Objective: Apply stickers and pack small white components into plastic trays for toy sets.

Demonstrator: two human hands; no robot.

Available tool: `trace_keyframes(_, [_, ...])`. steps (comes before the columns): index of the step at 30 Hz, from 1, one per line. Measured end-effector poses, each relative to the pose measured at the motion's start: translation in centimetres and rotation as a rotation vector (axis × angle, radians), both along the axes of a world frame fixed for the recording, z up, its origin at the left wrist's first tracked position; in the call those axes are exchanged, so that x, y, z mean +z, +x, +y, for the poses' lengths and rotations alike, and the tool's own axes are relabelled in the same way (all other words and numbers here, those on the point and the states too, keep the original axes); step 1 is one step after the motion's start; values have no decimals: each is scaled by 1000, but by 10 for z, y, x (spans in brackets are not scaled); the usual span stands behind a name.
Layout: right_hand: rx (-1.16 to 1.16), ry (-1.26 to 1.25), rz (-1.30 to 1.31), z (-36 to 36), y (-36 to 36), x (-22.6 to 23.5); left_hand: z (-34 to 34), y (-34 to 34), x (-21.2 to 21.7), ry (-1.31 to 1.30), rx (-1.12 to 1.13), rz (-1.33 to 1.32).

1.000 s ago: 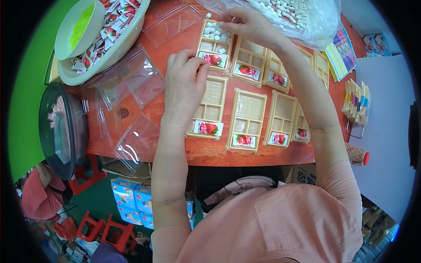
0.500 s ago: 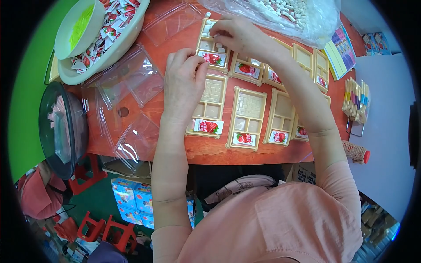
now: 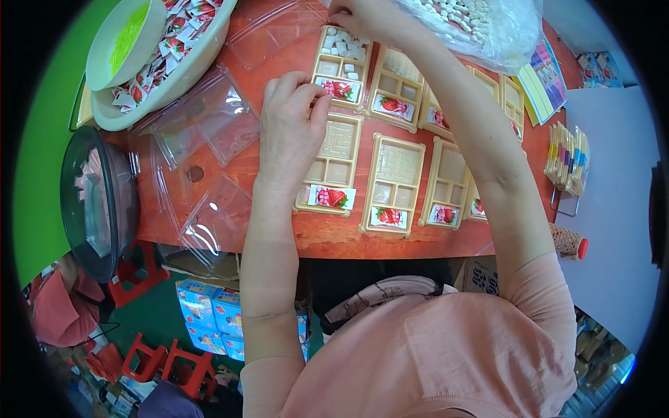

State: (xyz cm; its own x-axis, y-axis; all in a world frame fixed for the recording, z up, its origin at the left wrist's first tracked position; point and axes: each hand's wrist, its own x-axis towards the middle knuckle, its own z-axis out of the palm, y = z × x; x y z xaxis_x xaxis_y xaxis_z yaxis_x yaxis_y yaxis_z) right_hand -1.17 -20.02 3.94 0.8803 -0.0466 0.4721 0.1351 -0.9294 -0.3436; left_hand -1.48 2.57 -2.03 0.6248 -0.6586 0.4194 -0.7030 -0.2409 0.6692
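Note:
A beige compartment tray in the far row holds small white marshmallow-like pieces in its large section, a couple in a small section, and a strawberry-print sachet. Beyond its far edge is my right hand, fingers bent together with their tips low; what they hold, if anything, is hidden. My left hand hovers by the tray's left side, fingers curled and thumb near the index finger; its grip is hidden. Below it lies another tray with a strawberry sachet across its near end.
More beige trays with sachets stand in two rows. Clear plastic lids lie at left, near a large white basin of sachets and a dark bowl. A clear bag of white pieces sits at far right.
My right hand has moved from over the tray's large section to beyond its far edge, uncovering the white pieces. The loose piece there no longer shows. My left hand has barely moved.

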Motion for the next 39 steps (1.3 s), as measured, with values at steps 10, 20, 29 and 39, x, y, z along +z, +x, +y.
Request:
trace_keyframes(10, [-146,130,399,-3,-51,10,-3,-4,4,-9,-6,45])
trace_keyframes(20, [-79,230,288,-7,-53,-18,-5,-4,1,-18,-14,29])
trace_keyframes(29, [-33,-106,185,-25,-114,-16,-6,-4,4,-1,-16,19])
trace_keyframes(39, [-317,21,476,48,-83,-18,-5,-5,3,0,-9,36])
